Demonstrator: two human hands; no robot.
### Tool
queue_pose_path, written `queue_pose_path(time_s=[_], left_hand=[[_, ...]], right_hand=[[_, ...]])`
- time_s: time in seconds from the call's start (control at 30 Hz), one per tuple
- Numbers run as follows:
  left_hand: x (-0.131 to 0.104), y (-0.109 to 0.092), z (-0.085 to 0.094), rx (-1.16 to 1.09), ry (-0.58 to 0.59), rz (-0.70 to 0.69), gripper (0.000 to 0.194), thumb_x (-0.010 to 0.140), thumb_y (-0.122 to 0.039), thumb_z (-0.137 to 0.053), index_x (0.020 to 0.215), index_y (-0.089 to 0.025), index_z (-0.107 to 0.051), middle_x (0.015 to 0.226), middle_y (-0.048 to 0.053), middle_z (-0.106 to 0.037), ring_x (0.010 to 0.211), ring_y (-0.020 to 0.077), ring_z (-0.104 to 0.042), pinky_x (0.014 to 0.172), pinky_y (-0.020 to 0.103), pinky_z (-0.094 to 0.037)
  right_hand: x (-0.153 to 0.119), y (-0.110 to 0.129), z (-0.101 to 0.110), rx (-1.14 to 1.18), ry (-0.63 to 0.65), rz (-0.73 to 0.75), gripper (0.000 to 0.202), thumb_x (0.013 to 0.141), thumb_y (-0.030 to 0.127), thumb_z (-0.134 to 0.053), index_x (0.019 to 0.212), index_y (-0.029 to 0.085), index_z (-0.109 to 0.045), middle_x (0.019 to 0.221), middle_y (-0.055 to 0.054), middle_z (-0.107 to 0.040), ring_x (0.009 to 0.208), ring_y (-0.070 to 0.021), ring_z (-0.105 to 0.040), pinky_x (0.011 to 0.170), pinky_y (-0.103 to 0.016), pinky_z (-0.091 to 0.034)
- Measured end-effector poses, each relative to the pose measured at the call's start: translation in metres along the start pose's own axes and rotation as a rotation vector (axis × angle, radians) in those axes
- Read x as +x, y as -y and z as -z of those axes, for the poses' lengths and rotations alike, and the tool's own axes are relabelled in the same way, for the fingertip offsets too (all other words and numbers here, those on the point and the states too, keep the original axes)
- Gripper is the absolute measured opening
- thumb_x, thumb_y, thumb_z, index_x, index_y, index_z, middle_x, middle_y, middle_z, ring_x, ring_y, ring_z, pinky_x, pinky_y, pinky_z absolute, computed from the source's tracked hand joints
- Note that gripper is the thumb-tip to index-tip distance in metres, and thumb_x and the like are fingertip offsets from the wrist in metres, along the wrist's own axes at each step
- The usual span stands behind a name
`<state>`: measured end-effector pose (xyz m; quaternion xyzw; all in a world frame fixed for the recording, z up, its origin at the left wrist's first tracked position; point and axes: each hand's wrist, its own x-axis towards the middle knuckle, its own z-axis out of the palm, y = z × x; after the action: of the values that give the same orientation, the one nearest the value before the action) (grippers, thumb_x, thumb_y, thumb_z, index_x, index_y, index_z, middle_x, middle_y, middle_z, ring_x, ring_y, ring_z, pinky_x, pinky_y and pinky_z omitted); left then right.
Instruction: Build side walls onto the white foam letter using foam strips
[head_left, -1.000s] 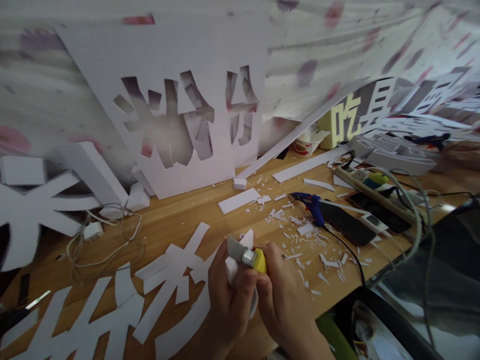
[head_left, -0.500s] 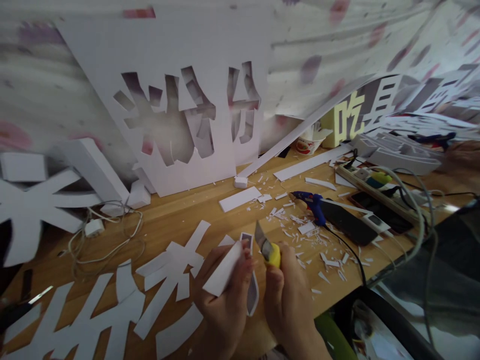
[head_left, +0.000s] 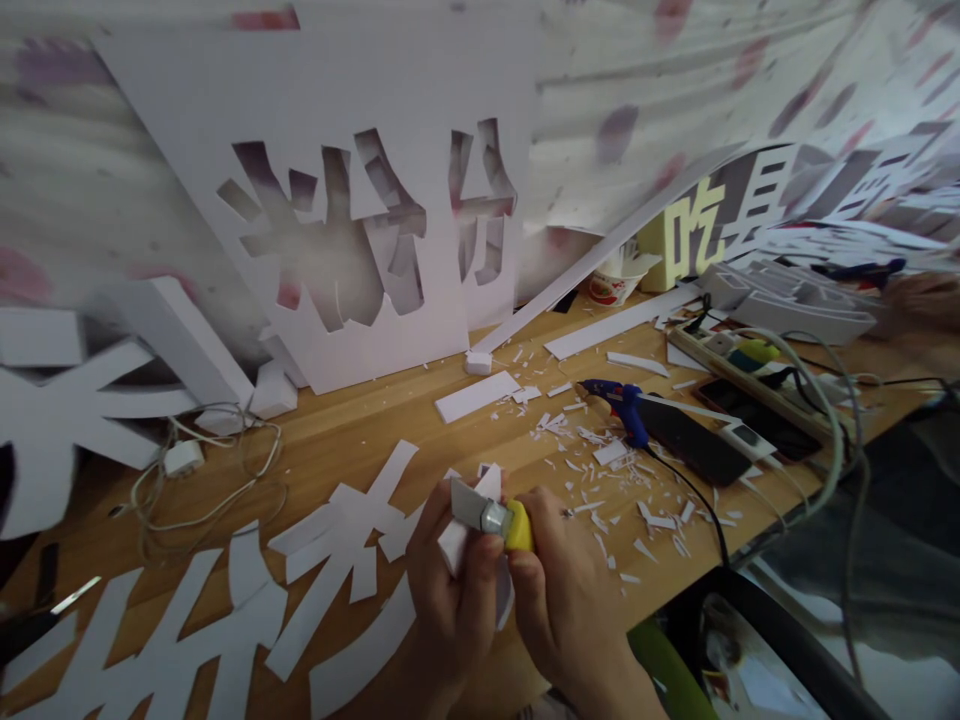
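So that the blade (head_left: 466,503) can be steered closely, I think, my right grip (head_left: 562,582) closes round the yellow knife (head_left: 519,527), its blade over the white piece (head_left: 453,547) that my left grip (head_left: 448,600) clasps, probably for steadiness. Beyond my right grip, on the worktop (head_left: 330,425), the blue glue gun (head_left: 622,404) lies beside scraps (head_left: 611,453), presumably parked clear.

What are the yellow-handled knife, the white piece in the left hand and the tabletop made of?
Knife handle: probably plastic, plain yellow, smooth-looking. Blade: likely metal, flat, thin, grey. White piece: perhaps foam board or card, matte, crisp-edged. Tabletop: wood or wood-look laminate, smooth, from its streaky brown grain.
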<state>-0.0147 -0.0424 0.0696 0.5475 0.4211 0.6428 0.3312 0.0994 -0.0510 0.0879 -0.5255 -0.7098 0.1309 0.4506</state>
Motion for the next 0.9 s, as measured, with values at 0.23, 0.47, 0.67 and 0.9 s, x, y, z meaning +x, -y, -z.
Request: queue_pose_path(time_s=[0.23,0.47,0.67,0.9], left_hand=[[0.004,-0.008,-0.003,0.210,-0.052,-0.130,0.021,0.092,-0.024,-0.061,0.106,-0.025,-0.076,0.090,0.005,-0.076,0.082,0.0193,-0.074,0.071,0.028,-0.060],[0.005,-0.009,-0.014,0.128,-0.180,-0.004,0.005,0.085,-0.026,-0.072,0.083,-0.022,-0.076,0.079,0.001,-0.076,0.072,0.0160,-0.072,0.068,0.025,-0.059],[0.016,-0.019,-0.022,-0.038,-0.292,0.232,0.023,0.074,-0.041,-0.082,0.078,-0.019,-0.077,0.071,0.004,-0.077,0.059,0.0164,-0.071,0.059,0.025,-0.059],[0.018,-0.015,-0.016,-0.195,-0.080,0.388,0.048,0.080,-0.062,-0.068,0.088,-0.015,-0.076,0.080,0.010,-0.077,0.067,0.0221,-0.073,0.061,0.031,-0.061]], right_hand=[[0.003,0.000,-0.002,-0.138,-0.090,0.023,0.042,0.104,0.054,-0.018,0.100,0.024,-0.048,0.079,-0.001,-0.057,0.058,-0.0165,-0.053,0.050,-0.026,-0.037],[0.002,-0.002,-0.003,-0.210,-0.097,-0.010,0.039,0.105,0.050,-0.019,0.097,0.024,-0.047,0.077,-0.002,-0.059,0.059,-0.0174,-0.056,0.051,-0.026,-0.038],[0.002,-0.014,-0.001,-0.243,-0.202,-0.166,0.039,0.105,0.050,-0.023,0.085,0.025,-0.044,0.061,0.002,-0.052,0.050,-0.0182,-0.053,0.048,-0.026,-0.035],[-0.001,-0.017,0.007,-0.147,-0.058,-0.160,0.038,0.105,0.049,-0.025,0.092,0.024,-0.050,0.071,0.000,-0.059,0.060,-0.0182,-0.058,0.054,-0.028,-0.041]])
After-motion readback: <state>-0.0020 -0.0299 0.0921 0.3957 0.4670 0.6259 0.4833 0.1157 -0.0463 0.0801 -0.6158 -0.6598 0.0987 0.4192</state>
